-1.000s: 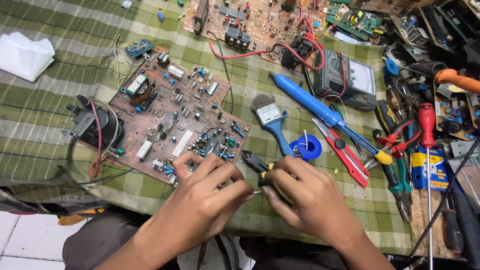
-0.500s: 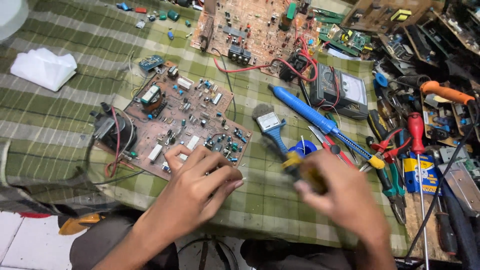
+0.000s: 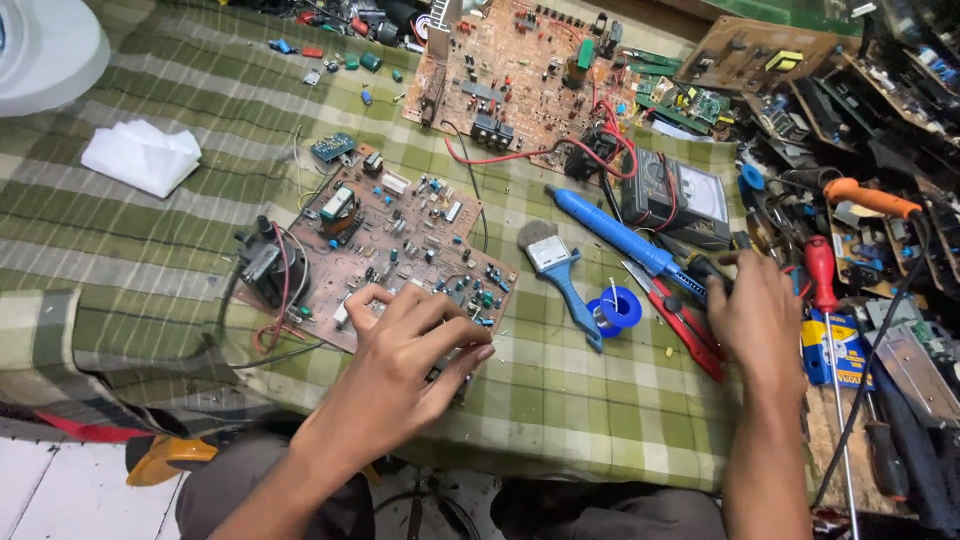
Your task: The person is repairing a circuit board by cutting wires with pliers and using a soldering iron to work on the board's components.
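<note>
A green checked cloth [image 3: 180,220] lies under everything. On it, the brown circuit board [image 3: 385,250] sits beneath the left hand [image 3: 410,350], whose grip is pressed down on the board's near edge, fingers curled together. Well to that grip's right, the right hand [image 3: 755,320] rests on the tools; its grip closes around a dark tool handle [image 3: 705,268], beside the blue soldering iron [image 3: 610,232] and red-handled cutters [image 3: 690,330].

Brown circuit board [image 3: 400,250] flat on green checked cloth [image 3: 150,230] (near edge under fingers); black-handled tool [image 3: 700,268] beside it
</note>
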